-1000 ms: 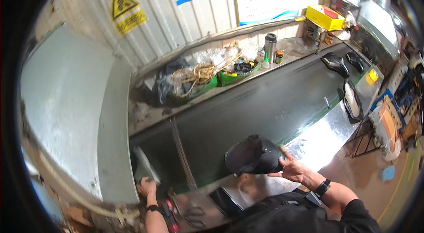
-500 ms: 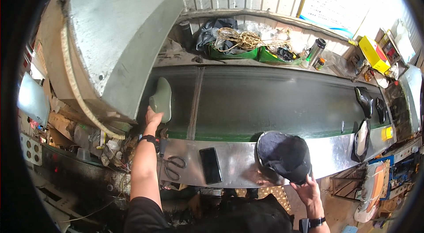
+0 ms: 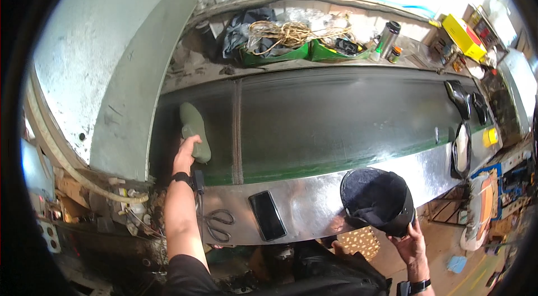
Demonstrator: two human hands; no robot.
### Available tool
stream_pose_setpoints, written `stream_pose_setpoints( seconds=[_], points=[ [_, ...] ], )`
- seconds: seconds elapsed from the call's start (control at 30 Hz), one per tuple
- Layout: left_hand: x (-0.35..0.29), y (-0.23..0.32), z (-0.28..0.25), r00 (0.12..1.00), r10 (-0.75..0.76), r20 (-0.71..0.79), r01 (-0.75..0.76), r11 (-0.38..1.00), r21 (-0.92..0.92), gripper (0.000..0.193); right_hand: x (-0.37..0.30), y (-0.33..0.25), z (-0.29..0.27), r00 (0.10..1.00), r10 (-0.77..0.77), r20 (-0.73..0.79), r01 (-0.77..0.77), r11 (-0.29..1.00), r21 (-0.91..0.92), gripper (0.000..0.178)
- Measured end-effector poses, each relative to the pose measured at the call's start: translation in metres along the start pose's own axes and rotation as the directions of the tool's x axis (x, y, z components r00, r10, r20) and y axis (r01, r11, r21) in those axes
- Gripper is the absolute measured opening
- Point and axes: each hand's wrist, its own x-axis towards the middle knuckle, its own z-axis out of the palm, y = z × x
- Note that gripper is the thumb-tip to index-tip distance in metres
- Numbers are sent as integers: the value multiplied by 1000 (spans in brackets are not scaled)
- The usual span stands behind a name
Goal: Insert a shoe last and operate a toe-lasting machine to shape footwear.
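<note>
So, watching remotely: black belt spans 9 to 3 o'clock, metal ledge along its lower side. Changed since a second ago: black open-mouthed piece, 4 o'clock, no longer overlaps the belt in my view; it's over the ledge now, so I'd judge it held aside. Right hand pinches its lower end between thumb and fingers. Green foot-shaped piece, 9 o'clock, is over the belt, just beyond the seam; left hand has shifted from its near end to further up, thumb across it. Other left fingers hidden, can't tell if they grip. I read both hands as occupied, one piece each. Counts: belt 1; ledge 1; green bins 2, 12 to 1 o'clock; black piece 1; green piece 1; dark shoes 3, at 3 o'clock; phone 1, at 6; scissors 1 pair, at 7; small yellow object 1, at 3.
</note>
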Motion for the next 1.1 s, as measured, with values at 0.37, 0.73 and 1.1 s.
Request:
stream_pose_setpoints(
  seconds=[0.37,0.73,1.1],
  points=[
    [-229,-25,84,892,27,452,313,684,-659,44,28,-16,-45,977,211,33,-212,977,27,56],
    [-428,-118,252,967,6,255,61,965,-255,46,89,-16,-141,958,278,72,-286,945,160,56],
    [-405,-125,270,981,11,196,48,954,-295,104,41,-28,-82,919,-391,45,378,848,-371,50]
  ],
)
